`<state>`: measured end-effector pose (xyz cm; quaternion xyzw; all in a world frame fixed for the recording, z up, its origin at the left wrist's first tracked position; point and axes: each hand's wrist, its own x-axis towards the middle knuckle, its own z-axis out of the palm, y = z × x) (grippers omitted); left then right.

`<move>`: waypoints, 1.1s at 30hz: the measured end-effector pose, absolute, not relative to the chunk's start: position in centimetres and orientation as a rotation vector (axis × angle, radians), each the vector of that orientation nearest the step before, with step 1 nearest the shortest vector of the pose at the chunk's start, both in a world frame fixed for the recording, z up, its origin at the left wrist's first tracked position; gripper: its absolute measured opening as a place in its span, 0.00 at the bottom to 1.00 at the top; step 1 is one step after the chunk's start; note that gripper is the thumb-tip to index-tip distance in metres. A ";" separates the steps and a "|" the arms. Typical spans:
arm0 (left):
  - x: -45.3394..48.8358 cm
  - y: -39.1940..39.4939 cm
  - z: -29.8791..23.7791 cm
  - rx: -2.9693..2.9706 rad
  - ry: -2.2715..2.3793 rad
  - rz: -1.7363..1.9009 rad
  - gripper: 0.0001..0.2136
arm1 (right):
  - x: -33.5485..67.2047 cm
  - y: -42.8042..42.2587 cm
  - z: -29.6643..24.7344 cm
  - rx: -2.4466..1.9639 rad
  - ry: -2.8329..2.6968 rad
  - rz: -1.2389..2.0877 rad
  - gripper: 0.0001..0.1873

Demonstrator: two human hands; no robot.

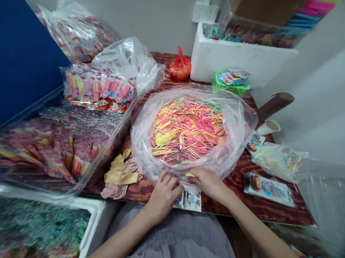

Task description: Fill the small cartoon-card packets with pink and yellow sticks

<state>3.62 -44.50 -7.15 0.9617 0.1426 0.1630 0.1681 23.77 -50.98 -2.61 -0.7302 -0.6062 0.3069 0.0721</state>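
Observation:
A small printed plastic packet [192, 200] lies at the table's front edge. My left hand [163, 196] is at its left end, fingers bent and closed at the packet's upper edge; the exact grip is partly hidden. My right hand [210, 184] pinches a few thin sticks [190, 175], yellow and pink, just above the packet. Directly beyond both hands, a wide clear plastic bag [239, 125] with rolled-down sides holds a heap of thin pink, yellow and green sticks [190, 126].
To the left, a clear tray [100, 155] holds filled packets. Yellow and pink finger cots or glove scraps [121, 174] lie beside it. At right are a printed packet stack [269, 189], a paper cup [269, 127] and a green basket [232, 86]. A white foam box [238, 59] stands behind.

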 end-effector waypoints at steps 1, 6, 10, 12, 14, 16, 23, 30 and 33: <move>3.6 -44.5 -7.2 2.733 0.404 0.460 0.08 | 23.5 -50.9 -2.7 -2.212 -1.866 0.939 0.08; 3.5 -44.5 -7.3 2.732 0.415 0.430 0.07 | 23.2 -51.4 -2.8 -2.199 -1.929 0.965 0.08; 3.4 -44.5 -7.4 2.729 0.420 0.408 0.06 | 23.0 -51.6 -3.2 -2.210 -1.951 0.964 0.06; 3.3 -44.5 -7.3 2.717 0.421 0.396 0.06 | 23.0 -51.7 -3.4 -2.201 -1.973 0.947 0.06; 3.3 -44.5 -6.9 2.687 0.428 0.400 0.06 | 23.2 -51.8 -3.4 -2.136 -1.928 0.949 0.07; 3.5 -44.3 -6.3 2.647 0.449 0.419 0.06 | 23.8 -51.9 -3.1 -2.053 -1.782 0.929 0.06; 6.2 -41.6 -3.8 2.665 0.609 0.390 0.07 | 25.4 -52.4 0.2 -1.876 -1.221 0.786 0.10; 8.7 -39.3 -4.4 2.602 0.704 0.308 0.03 | 24.2 -53.1 -0.7 -1.860 -1.398 0.928 0.08; 8.8 -39.1 -4.7 2.600 0.707 0.293 0.03 | 23.3 -52.7 -2.1 -1.955 -1.517 0.769 0.08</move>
